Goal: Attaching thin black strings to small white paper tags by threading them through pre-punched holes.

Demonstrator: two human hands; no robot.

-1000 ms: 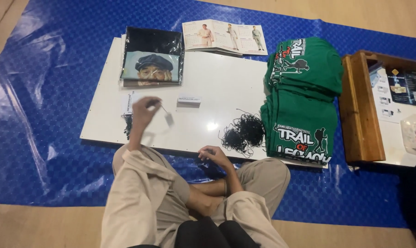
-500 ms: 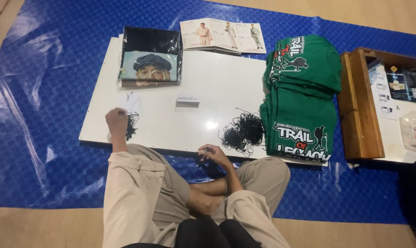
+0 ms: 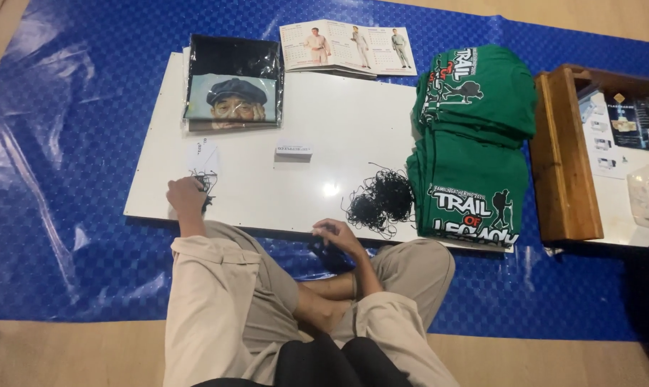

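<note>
While the left hand [image 3: 185, 196] rests curled at the near edge of the white tabletop [image 3: 339, 136], its grip closes on a small bunch of black strings [image 3: 205, 180] just below a white paper tag [image 3: 203, 155]. The right hand [image 3: 335, 235] sits at the same edge — fingers bent around something dark, though what exactly cannot be told — near a loose tangle of black cord [image 3: 379, 201] beside the stacked green shirts [image 3: 475, 143].

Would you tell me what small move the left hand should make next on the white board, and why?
Probably release and draw back. The left hand rests closed on the white board at a small clump of black strings beside a white tag, while the right hand sits near the big string tangle.
</note>
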